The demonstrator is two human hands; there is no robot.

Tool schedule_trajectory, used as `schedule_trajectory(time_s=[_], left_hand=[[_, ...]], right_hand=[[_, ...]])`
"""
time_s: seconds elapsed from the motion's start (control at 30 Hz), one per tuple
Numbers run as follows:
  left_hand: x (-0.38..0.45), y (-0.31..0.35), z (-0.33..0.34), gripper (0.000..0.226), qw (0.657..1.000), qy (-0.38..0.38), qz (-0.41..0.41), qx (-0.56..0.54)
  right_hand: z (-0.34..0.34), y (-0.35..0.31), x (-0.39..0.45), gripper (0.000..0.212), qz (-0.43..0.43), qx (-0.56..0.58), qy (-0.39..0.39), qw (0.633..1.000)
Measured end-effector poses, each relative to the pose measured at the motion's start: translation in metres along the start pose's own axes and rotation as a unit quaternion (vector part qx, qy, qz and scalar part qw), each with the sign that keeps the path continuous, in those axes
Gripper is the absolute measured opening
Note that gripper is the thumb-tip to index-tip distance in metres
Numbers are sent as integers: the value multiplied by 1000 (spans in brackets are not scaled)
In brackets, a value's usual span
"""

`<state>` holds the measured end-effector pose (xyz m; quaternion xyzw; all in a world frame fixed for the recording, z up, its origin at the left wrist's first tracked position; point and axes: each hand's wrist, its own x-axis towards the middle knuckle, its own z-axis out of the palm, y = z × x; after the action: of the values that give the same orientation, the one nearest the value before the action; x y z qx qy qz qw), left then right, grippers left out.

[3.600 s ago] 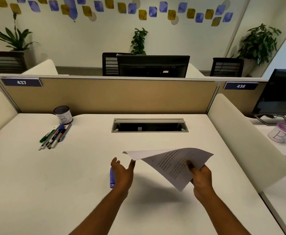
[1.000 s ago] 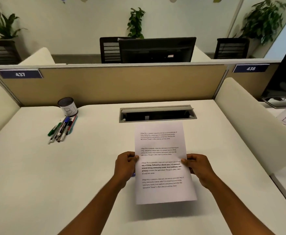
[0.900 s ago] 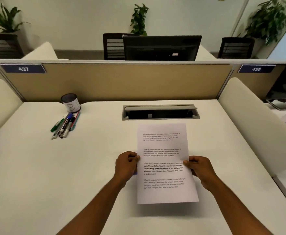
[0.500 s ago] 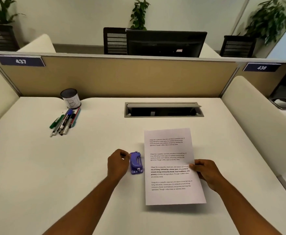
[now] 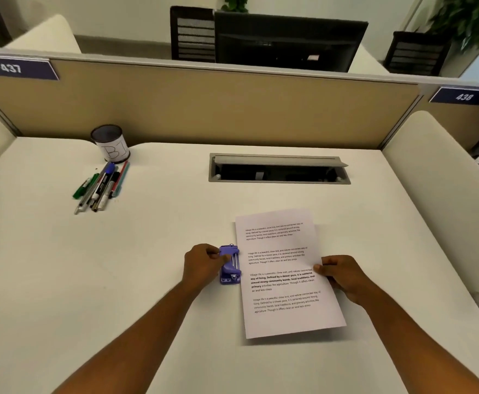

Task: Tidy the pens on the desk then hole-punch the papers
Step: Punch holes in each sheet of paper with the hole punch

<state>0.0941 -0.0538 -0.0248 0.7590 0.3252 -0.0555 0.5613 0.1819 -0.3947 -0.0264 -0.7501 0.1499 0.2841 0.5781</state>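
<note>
A printed paper (image 5: 286, 268) lies flat on the white desk (image 5: 119, 280), a little right of centre. Touching its left edge sits a small purple hole punch (image 5: 230, 268). My left hand (image 5: 202, 264) grips the punch from the left, fingers curled onto its top. My right hand (image 5: 343, 275) pinches the paper's right edge at mid-height. Several pens (image 5: 102, 184) lie loose in a bunch at the back left, just in front of a dark pen cup (image 5: 111, 143) labelled B1, which stands upright.
An open cable tray (image 5: 278, 168) is set into the desk behind the paper. A tan partition (image 5: 204, 109) closes the back. Cream side dividers (image 5: 443, 177) stand at right and left. A monitor and chairs lie beyond the partition.
The paper, held up in both hands a second ago, now lies on the desk. My left hand let go of it and took hold of the purple punch beside its left edge.
</note>
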Motion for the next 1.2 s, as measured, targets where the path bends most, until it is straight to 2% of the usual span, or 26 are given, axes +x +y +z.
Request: schedule_trajectory(time_s=[0.23, 0.53, 0.7, 1.2], left_hand=[[-6, -14, -4, 30, 993, -28, -58, -100], [-7, -21, -11, 38, 992, -43, -60, -102], [-8, -20, -12, 42, 992, -45, -64, -101], [-9, -12, -15, 39, 993, -54, -68, -82]], right_hand=[[12, 2, 8, 13, 16, 3, -1, 1000], [26, 0, 5, 16, 11, -7, 7, 1000], [31, 3, 1, 9, 7, 5, 9, 1000], [36, 5, -4, 10, 16, 13, 1, 1000]])
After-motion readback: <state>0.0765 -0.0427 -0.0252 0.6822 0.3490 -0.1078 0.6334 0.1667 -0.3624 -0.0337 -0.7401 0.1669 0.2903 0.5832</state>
